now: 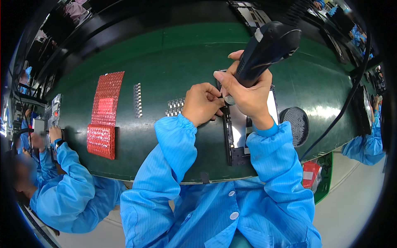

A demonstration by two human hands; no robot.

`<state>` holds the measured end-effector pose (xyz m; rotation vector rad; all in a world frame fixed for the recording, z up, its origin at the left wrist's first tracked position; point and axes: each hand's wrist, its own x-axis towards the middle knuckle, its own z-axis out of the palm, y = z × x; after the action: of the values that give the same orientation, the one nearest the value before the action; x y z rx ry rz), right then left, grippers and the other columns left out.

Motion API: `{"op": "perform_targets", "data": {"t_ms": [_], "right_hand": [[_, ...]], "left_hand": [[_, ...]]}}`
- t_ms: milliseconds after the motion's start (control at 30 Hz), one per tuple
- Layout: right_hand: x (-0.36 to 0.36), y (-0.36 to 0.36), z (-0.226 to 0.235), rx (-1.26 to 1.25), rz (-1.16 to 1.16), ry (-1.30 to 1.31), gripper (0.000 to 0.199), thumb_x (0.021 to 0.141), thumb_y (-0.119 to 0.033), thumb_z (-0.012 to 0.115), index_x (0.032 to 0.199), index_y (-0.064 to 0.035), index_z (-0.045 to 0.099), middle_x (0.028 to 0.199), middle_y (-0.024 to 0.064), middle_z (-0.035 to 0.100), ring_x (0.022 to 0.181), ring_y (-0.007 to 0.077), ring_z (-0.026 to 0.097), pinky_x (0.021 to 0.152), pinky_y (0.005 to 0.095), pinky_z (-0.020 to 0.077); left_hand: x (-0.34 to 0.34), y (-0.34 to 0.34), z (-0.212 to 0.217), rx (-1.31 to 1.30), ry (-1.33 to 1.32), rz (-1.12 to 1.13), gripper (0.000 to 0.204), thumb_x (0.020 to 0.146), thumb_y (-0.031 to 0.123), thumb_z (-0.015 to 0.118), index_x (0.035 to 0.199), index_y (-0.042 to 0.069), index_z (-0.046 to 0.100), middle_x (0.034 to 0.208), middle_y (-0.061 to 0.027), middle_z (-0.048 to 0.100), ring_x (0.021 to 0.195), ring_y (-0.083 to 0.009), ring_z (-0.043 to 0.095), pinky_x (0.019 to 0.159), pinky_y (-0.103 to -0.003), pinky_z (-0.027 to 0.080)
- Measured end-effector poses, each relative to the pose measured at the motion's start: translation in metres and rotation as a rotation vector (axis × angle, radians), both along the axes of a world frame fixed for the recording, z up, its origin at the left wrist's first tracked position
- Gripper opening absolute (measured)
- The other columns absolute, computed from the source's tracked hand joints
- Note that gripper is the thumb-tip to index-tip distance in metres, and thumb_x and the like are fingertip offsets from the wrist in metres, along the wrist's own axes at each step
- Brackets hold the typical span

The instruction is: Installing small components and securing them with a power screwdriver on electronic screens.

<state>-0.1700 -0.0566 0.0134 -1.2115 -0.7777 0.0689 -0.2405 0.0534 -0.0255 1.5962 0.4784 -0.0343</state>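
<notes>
My right hand (253, 94) is closed round a black corded electric screwdriver (269, 49), tilted with its lower end down toward the left edge of a flat device. That device (238, 130) has a black frame and pale, shiny panels, and lies partly hidden under my hands. My left hand (202, 103) is closed, with thumb and fingertips pinched at the device's upper left edge beside the tool's round grey end. What the left fingers hold, if anything, is hidden. Just left of that hand are rows of small metallic parts (175, 106) on the green table (161, 153).
Right of the device stands a round black dish (294, 126). A strip of small parts (137, 100) and red bubble wrap (109, 97) lie to the left. A black cable (344, 108) crosses the right side. A green crate (324, 180) sits below the edge; a co-worker (68, 194) is at left.
</notes>
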Motion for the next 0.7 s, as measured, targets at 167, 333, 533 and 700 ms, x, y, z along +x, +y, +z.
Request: {"op": "perform_targets", "data": {"t_ms": [167, 333, 533, 700], "right_hand": [[-0.001, 0.001, -0.001, -0.020, -0.006, 0.002, 0.036, 0.076, 0.006, 0.072, 0.107, 0.0054, 0.052, 0.065, 0.0024, 0.058, 0.053, 0.0084, 0.056, 0.048, 0.0222, 0.0448], [-0.007, 0.001, -0.003, -0.106, -0.046, -0.174, 0.035, 0.075, 0.003, 0.075, 0.103, 0.0044, 0.054, 0.067, 0.0022, 0.059, 0.056, 0.0068, 0.055, 0.050, 0.0208, 0.0433], [-0.010, 0.002, -0.004, -0.079, -0.028, -0.149, 0.035, 0.075, 0.001, 0.076, 0.103, 0.0044, 0.055, 0.068, 0.0026, 0.060, 0.056, 0.0063, 0.055, 0.050, 0.0200, 0.0418], [-0.005, -0.006, 0.005, 0.043, -0.043, 0.040, 0.036, 0.072, 0.001, 0.077, 0.102, 0.0003, 0.057, 0.067, -0.0013, 0.060, 0.059, 0.0045, 0.053, 0.055, 0.0191, 0.0425]], "left_hand": [[0.000, 0.001, -0.002, 0.004, 0.006, -0.007, 0.011, 0.078, -0.003, 0.066, 0.085, -0.004, 0.057, 0.071, -0.0117, 0.066, 0.060, -0.0175, 0.068, 0.042, -0.026, 0.051], [0.000, 0.004, 0.001, 0.086, -0.003, -0.030, 0.010, 0.079, -0.003, 0.064, 0.086, -0.003, 0.057, 0.071, -0.0107, 0.065, 0.060, -0.0180, 0.068, 0.042, -0.027, 0.051], [-0.001, 0.010, 0.002, 0.059, -0.103, -0.078, 0.011, 0.082, 0.000, 0.064, 0.091, 0.000, 0.058, 0.073, -0.0093, 0.065, 0.061, -0.0168, 0.067, 0.043, -0.026, 0.051], [-0.031, 0.006, 0.066, 0.133, -0.585, 0.450, 0.014, 0.085, 0.003, 0.066, 0.098, 0.000, 0.060, 0.079, -0.0057, 0.062, 0.062, -0.0097, 0.059, 0.053, -0.021, 0.048]]}}
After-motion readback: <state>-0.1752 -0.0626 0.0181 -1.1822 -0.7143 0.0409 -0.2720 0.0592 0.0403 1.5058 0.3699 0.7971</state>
